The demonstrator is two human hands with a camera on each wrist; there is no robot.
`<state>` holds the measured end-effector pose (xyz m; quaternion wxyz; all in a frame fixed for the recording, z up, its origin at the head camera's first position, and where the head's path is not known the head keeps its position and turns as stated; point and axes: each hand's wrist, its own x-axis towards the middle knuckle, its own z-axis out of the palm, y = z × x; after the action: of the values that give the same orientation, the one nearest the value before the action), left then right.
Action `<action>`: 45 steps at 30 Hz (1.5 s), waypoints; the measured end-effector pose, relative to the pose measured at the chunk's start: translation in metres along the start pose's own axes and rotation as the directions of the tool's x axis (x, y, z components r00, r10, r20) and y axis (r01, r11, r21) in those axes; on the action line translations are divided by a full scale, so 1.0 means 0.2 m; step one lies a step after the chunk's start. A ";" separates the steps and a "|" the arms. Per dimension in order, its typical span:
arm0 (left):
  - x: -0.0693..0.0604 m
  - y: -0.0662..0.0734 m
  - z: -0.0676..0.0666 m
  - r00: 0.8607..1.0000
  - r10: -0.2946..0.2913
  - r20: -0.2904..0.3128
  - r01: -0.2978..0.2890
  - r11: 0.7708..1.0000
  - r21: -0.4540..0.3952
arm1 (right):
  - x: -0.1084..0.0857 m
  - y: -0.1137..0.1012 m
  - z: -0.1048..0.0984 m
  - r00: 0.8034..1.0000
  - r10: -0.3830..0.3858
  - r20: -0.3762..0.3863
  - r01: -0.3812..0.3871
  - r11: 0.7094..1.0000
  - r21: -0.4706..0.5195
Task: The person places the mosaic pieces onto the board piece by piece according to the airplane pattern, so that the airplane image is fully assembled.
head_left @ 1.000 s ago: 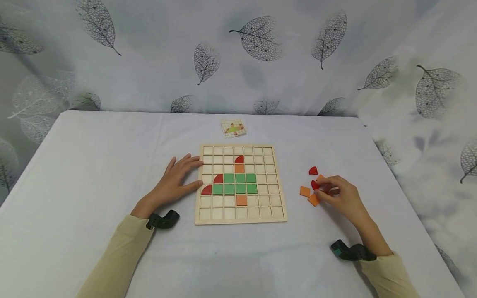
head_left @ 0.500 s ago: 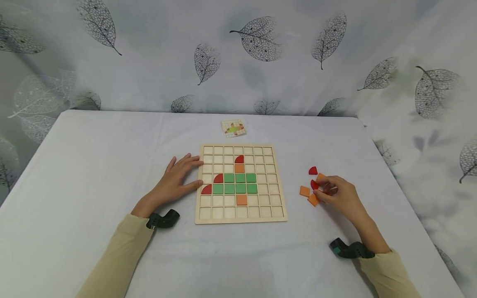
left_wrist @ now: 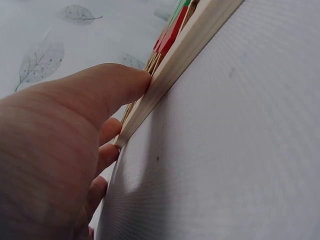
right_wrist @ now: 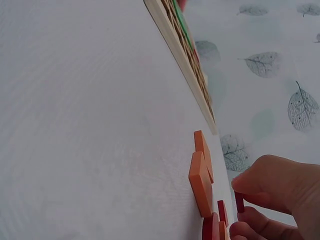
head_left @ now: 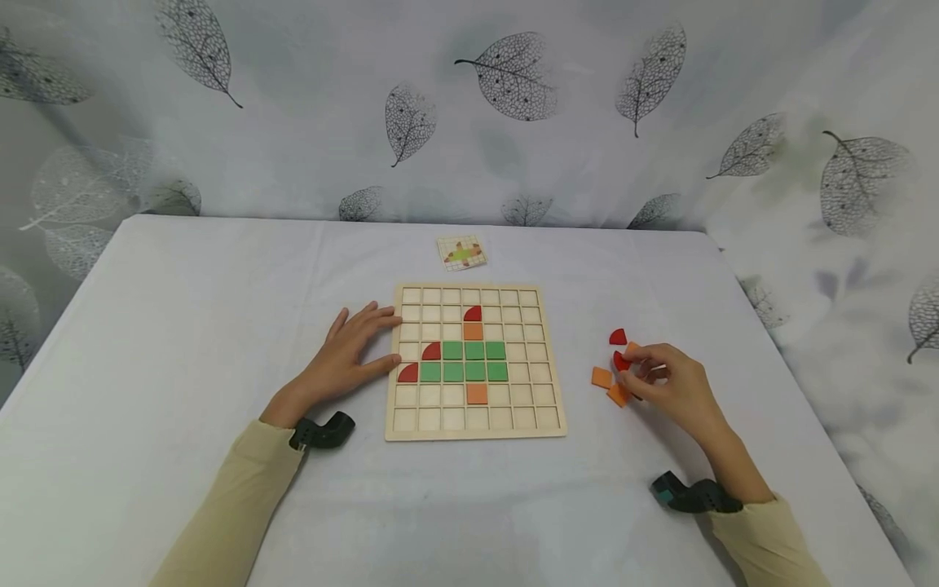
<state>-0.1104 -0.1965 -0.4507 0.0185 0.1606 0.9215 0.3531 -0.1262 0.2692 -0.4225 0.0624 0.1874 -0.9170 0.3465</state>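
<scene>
My left hand [head_left: 341, 359] lies with fingers spread and relaxed, thumb and fingertips touching the left edge of the wooden grid board [head_left: 550, 408]. In the left wrist view the thumb rests against the board's side [left_wrist: 165, 77]. Green squares [head_left: 474, 371], orange squares [head_left: 477, 394] and red quarter-round pieces [head_left: 407, 372] sit in the board's cells. To the right of the board, my right hand [head_left: 671, 387] pinches a thin red piece [right_wrist: 239, 202] between thumb and finger, over loose orange squares [head_left: 601, 377] and red pieces [head_left: 619, 336].
A small patterned card [head_left: 462, 253] lies behind the board on the white table [head_left: 220, 326]. A leaf-printed cloth [head_left: 293, 122] hangs behind and to the right of the table. Each wrist wears a dark device [head_left: 323, 432].
The right hand's fingers have shifted slightly among the loose pieces, and the nearby red piece has turned a little. The left hand stays at the board's edge.
</scene>
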 end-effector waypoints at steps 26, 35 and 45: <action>0.00 0.01 0.00 1.000 -0.015 0.015 0.015 1.000 0.011 | 0.03 -0.14 0.06 0.987 -0.150 0.062 0.146 0.987 0.061; 0.00 0.00 0.00 1.000 -0.003 0.002 0.003 1.000 0.007 | 0.03 -0.20 0.10 0.974 -0.217 0.057 0.207 0.967 0.148; 0.00 0.00 0.00 1.000 -0.001 -0.003 0.001 1.000 -0.001 | 0.01 -0.26 0.16 0.969 -0.227 0.094 0.206 0.959 0.192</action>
<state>-0.1102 -0.1964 -0.4507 0.0175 0.1597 0.9214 0.3538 -0.1078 0.2117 -0.4132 0.0296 0.3116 -0.8576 0.4081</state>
